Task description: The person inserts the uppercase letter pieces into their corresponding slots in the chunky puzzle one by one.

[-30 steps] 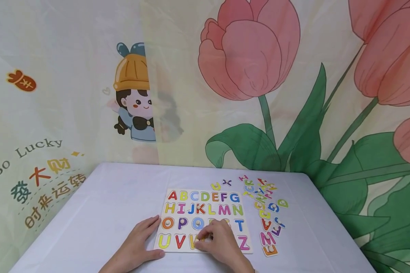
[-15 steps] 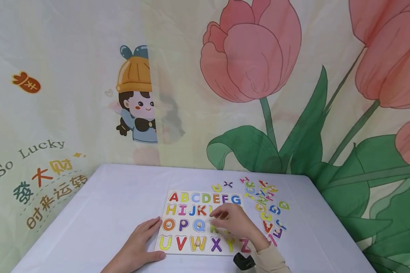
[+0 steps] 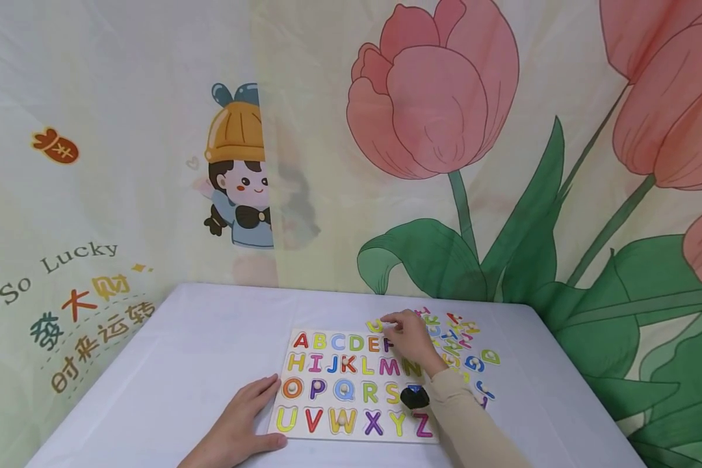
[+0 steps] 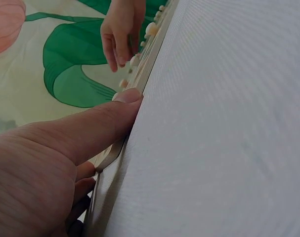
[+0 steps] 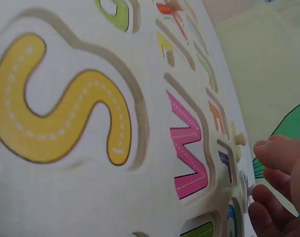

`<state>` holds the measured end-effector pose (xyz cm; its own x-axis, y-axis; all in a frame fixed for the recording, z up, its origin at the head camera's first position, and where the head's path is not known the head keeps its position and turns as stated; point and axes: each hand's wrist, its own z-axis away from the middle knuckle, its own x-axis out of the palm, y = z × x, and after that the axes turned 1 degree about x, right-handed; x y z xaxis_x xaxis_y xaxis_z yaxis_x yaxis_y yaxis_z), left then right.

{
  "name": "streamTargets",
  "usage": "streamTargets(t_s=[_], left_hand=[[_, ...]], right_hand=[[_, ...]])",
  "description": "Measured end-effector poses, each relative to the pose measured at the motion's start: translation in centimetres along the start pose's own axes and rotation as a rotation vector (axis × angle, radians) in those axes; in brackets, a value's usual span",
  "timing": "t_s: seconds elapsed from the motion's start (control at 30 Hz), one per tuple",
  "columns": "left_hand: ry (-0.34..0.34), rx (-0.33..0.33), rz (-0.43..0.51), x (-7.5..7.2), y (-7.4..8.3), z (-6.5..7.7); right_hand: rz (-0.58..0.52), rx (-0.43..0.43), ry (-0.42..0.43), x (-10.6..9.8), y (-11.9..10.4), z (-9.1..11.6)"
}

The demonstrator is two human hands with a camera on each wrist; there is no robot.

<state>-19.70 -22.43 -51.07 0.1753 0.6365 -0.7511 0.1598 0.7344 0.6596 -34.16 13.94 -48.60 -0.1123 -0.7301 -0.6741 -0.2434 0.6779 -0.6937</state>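
Observation:
The alphabet puzzle board (image 3: 277, 416) lies on the table, with knobbed letter pieces such as the W (image 3: 342, 421), Q (image 3: 344, 389), O (image 3: 292, 389) and P (image 3: 318, 388) in its recesses. At its near-left corner rests my left hand (image 3: 240, 416), straight fingers along the left side and thumb (image 4: 103, 118) against the front edge. Beyond the back edge, my right hand (image 3: 409, 335) reaches to a loose yellow U piece (image 3: 374, 325). Its thumb (image 5: 276, 150) is right by that piece's wooden knob, and the fingers are parted from the thumb.
Loose letter pieces lie scattered right of the board, among them a blue G (image 3: 474, 364) and a green D (image 3: 490, 356); my right forearm hides some. The white-covered table (image 3: 222, 331) meets a printed curtain (image 3: 316, 130) at its back edge.
My right hand has left the W piece, which now sits in its recess, and moved away over the board to the yellow U. My left hand keeps its place at the corner.

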Motion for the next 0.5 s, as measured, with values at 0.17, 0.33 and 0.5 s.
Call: streamTargets(t_s=[0.17,0.33,0.5], left_hand=[[-0.020,-0.006,-0.013,0.2,-0.2,-0.2],[-0.032,-0.018,-0.005,0.1,0.0,-0.3],[-0.034,0.021,-0.020,-0.1,-0.3,-0.1]], right_hand=[[-0.023,0.020,-0.013,0.8,0.9,-1.3],[-0.030,0.046,-0.021,1.8,1.5,-1.9],[-0.030,0.061,-0.009,2.4,1.3,-2.0]])
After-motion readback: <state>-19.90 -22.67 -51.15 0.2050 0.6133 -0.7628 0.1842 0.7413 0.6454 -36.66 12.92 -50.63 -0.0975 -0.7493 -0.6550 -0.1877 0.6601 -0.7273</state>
